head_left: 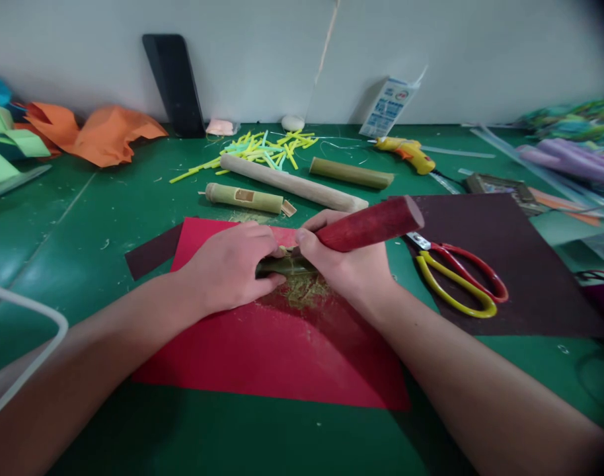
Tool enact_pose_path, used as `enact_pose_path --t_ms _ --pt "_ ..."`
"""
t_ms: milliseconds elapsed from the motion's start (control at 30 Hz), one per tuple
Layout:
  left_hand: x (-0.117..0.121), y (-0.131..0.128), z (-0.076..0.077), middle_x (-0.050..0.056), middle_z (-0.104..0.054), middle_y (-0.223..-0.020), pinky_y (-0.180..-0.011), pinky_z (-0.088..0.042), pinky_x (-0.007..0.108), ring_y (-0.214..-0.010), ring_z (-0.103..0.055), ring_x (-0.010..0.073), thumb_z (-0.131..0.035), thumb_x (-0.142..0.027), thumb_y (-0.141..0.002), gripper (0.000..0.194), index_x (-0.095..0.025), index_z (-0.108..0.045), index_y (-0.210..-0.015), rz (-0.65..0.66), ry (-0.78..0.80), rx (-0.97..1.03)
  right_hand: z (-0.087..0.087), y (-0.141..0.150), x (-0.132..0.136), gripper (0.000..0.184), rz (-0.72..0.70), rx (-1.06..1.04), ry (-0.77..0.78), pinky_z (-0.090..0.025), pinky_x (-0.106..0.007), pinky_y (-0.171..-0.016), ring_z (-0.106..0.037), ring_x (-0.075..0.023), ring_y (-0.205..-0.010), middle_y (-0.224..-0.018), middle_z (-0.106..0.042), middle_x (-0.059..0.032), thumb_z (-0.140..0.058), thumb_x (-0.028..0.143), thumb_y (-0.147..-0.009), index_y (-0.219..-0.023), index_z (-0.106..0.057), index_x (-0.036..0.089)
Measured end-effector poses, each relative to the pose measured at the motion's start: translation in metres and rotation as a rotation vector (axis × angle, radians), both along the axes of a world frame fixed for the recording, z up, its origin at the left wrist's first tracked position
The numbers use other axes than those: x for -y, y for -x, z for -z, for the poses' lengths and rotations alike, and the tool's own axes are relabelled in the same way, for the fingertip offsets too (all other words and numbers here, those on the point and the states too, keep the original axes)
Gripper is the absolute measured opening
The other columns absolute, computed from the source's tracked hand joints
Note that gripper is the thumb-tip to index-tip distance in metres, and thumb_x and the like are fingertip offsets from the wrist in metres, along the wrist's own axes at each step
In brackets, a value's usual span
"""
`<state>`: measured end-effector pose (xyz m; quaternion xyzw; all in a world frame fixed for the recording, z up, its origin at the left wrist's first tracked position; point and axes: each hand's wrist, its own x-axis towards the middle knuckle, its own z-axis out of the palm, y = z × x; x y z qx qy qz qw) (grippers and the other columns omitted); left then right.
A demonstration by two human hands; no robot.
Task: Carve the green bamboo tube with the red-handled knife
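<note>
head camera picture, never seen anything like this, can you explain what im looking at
There is no robot here: these are a person's bare hands, seen by a camera worn on the head, looking forward and down. It is the only view.

The left hand grips a short green bamboo piece. The right hand holds a tool with a thick red handle; its tip is hard to make out.

Beneath them, a red sheet carries fine shavings. Around it on the green table lie scissors on a dark sheet, a pale rod and a yellow glue gun.
</note>
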<state>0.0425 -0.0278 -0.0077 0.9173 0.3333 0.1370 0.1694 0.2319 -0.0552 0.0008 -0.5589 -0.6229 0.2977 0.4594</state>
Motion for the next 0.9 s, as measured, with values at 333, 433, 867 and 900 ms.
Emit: enact_pose_path --t_ms 333,433,867,900 --pt "-0.0006 0.0013 0.0044 0.01 -0.07 -0.101 -0.081 -0.05 0.04 -0.095 -0.063 0.0264 -0.071 -0.031 -0.086 0.02 -0.014 -0.068 -0.096 0.017 -0.046 0.018 0.0047 -0.0018 -0.0024 0.016 -0.033 -0.005 -0.037 -0.038 -0.026 -0.049 -0.05 -0.0106 -0.053 -0.056 -0.06 0.0013 -0.065 0.022 -0.075 -0.059 -0.061 0.019" --pt "0.0 0.0008 0.0038 0.01 -0.071 -0.101 -0.082 -0.051 0.041 -0.096 -0.064 0.0271 -0.07 -0.032 -0.087 0.021 -0.013 -0.069 -0.098 0.018 -0.047 0.003 0.0039 -0.0025 -0.0033 0.014 -0.046 -0.009 -0.013 -0.038 -0.026 -0.049 -0.051 -0.0104 -0.053 -0.057 -0.062 0.0014 -0.065 0.02 -0.074 -0.06 -0.062 0.019" --pt "0.0022 -0.0026 0.0018 0.01 -0.07 -0.098 -0.081 -0.054 0.045 -0.096 -0.065 0.0293 -0.071 -0.028 -0.084 0.018 -0.013 -0.066 -0.093 0.019 -0.087 -0.025 0.0044 -0.002 -0.0037 0.017 -0.061 -0.014 -0.015 -0.038 -0.026 -0.049 -0.05 -0.0101 -0.053 -0.057 -0.062 0.0017 -0.063 0.021 -0.076 -0.059 -0.06 0.02" --pt "0.0027 -0.0028 0.0018 0.01 -0.07 -0.097 -0.08 -0.054 0.044 -0.094 -0.065 0.0295 -0.071 -0.028 -0.085 0.018 -0.013 -0.066 -0.093 0.022 -0.107 -0.031 0.0045 -0.0019 -0.0039 0.017 -0.058 -0.011 -0.01 -0.037 -0.026 -0.048 -0.05 -0.01 -0.053 -0.057 -0.061 0.0018 -0.063 0.021 -0.076 -0.059 -0.06 0.02"
